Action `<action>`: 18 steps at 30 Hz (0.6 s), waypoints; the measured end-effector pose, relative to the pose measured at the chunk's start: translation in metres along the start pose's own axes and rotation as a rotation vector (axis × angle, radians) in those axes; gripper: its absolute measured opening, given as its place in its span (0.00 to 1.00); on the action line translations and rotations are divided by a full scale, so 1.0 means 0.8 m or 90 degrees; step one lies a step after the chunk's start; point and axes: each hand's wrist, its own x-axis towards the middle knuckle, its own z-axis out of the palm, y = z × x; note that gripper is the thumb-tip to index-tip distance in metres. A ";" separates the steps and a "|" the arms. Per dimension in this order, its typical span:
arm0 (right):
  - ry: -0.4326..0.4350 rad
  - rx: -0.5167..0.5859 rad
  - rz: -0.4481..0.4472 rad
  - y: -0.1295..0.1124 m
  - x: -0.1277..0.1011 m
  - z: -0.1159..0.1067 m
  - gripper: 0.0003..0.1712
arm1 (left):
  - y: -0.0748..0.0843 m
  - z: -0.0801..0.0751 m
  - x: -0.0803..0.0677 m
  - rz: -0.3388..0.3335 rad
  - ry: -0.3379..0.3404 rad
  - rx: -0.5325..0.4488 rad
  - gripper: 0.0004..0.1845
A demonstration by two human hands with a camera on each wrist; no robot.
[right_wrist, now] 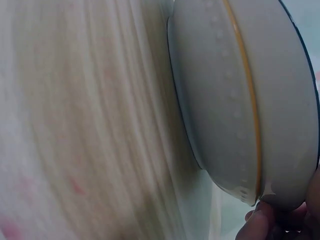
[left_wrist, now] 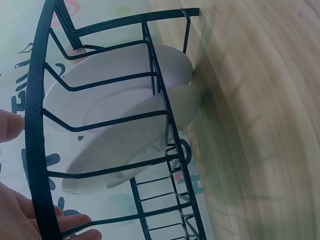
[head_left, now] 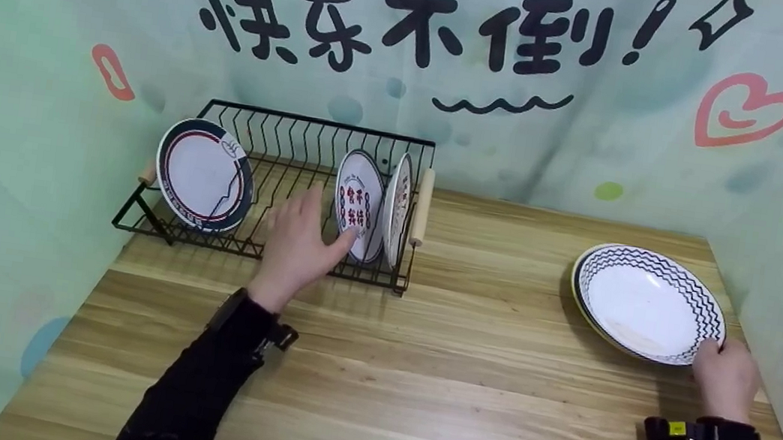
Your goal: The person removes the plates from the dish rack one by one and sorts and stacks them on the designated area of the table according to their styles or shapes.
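Note:
A black wire dish rack (head_left: 312, 135) stands at the back left of the wooden table (head_left: 461, 381). In it a navy-and-red-rimmed plate (head_left: 204, 175) leans at the left end. Two white plates stand at the right end, one with red characters (head_left: 357, 204) and a second plate (head_left: 398, 207) beside it. My left hand (head_left: 298, 242) is spread in front of the rack, a fingertip touching the lettered plate's lower edge. In the left wrist view its fingers (left_wrist: 10, 125) sit beside the rack's wires (left_wrist: 37, 125) and both plates (left_wrist: 115, 100). My right hand (head_left: 723, 373) pinches the near rim of a zigzag-patterned plate (head_left: 649, 303), which lies on a yellow-rimmed plate. Their undersides (right_wrist: 220, 100) show in the right wrist view above my fingers (right_wrist: 257, 225).
A printed pastel backdrop (head_left: 456, 69) closes the table at the back and both sides, close to the plates on the right. The rack has wooden handles (head_left: 423, 205) at its ends and vacant slots in its middle. Bare wood spreads between the rack and the zigzag plate.

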 end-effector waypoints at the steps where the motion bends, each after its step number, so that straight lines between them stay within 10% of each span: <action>1: 0.008 -0.005 -0.005 0.000 0.000 0.001 0.18 | 0.001 0.000 0.001 -0.001 0.002 -0.004 0.48; 18: 0.008 -0.013 0.004 -0.011 -0.002 0.001 0.30 | 0.005 0.005 0.012 -0.014 -0.002 -0.022 0.47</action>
